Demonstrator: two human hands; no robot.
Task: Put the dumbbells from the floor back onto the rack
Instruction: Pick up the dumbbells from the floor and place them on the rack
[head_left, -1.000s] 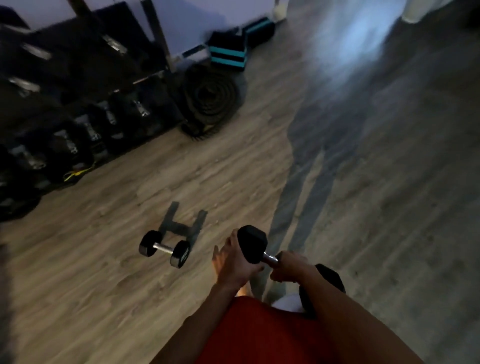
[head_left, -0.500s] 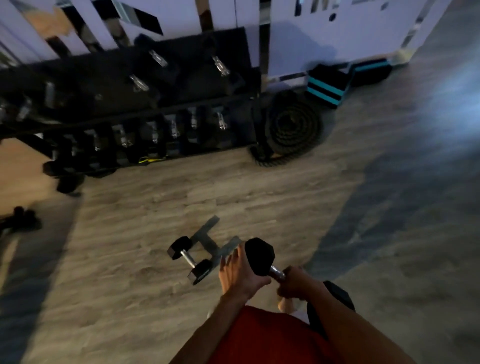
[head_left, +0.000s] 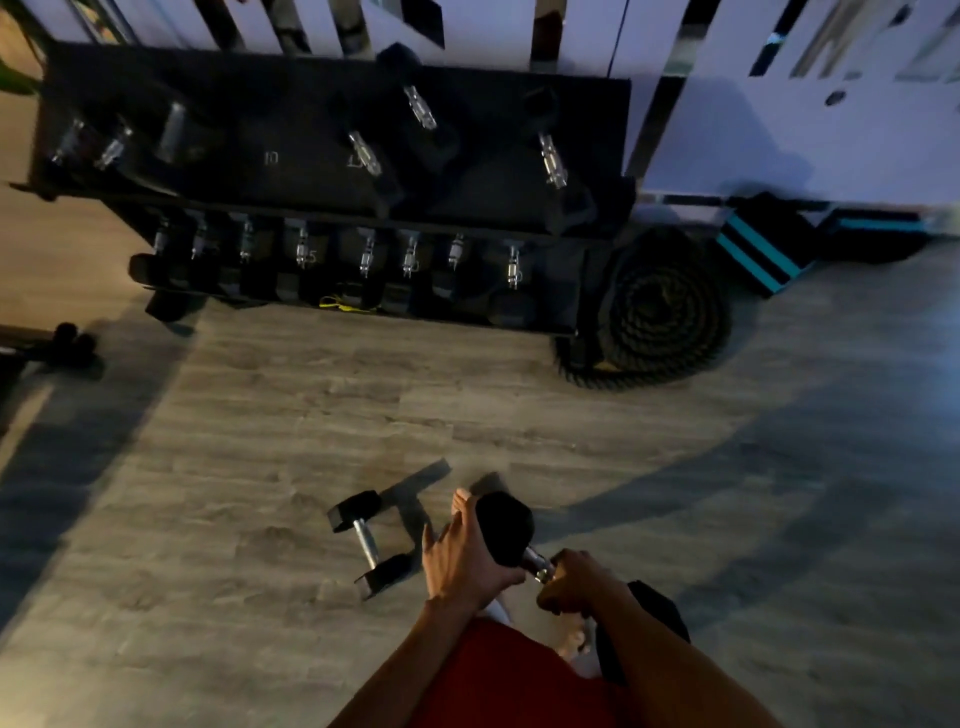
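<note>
The rack (head_left: 311, 182) now looms closer. Right hand (head_left: 571, 579) grip clamps the chrome handle of the dumbbell (head_left: 504, 527); left hand (head_left: 460, 564) grip cups its matte black head.

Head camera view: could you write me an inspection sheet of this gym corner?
Surface: wood-look floor, partly in shadow.
Job's things: held dumbbell lifted; second dumbbell lying on the floor beside it; rack ahead, both tiers holding dumbbells.
Clutter: yellow band at the rack's foot.
Hands: left hand cups the held dumbbell's head; right hand grips its handle.
Cables: nothing seen.
Surroundings: coiled rope right of the rack; teal-striped boxes by the white wall.
</note>
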